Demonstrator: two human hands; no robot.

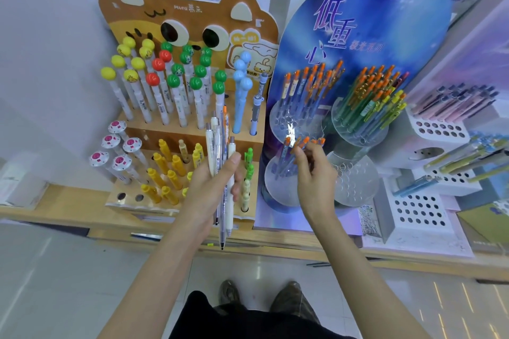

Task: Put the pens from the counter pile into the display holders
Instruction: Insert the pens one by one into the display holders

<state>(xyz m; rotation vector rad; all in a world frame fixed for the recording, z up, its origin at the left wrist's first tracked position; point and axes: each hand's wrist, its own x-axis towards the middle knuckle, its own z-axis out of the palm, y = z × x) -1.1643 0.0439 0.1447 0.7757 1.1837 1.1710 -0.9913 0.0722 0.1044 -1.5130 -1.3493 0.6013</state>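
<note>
A stationery shop's pale wooden bench runs along a white wall and is crowded with pen displays. The landmark is the tall blue oval display board.

From the head camera, the two hands are apart. The left hand is left of the board, in front of a cat-shaped cardboard stand. Its fingers are wrapped round a bundle of pens, white and clear barrels held upright with their tips down. That looks like a way to keep the stock ready while the other hand sorts.

The right hand is at the foot of the board. Its fingertips pinch the orange-capped pens that stand in the lower-left clear round holder. Motion blur hides whether it holds one pen or two. Pinching near the cap probably makes it easier to steer the tip into a small hole.

Higher against the board, two fuller clear tiers bristle with orange and yellow caps that lean outward. These could snag the wrist on the way out. The lower-right clear holder, just beside the right hand, shows only open holes.

Left of the board, ball-topped pens fill the cat stand's back row. Right of the board, white perforated blocks have many free holes.
</note>
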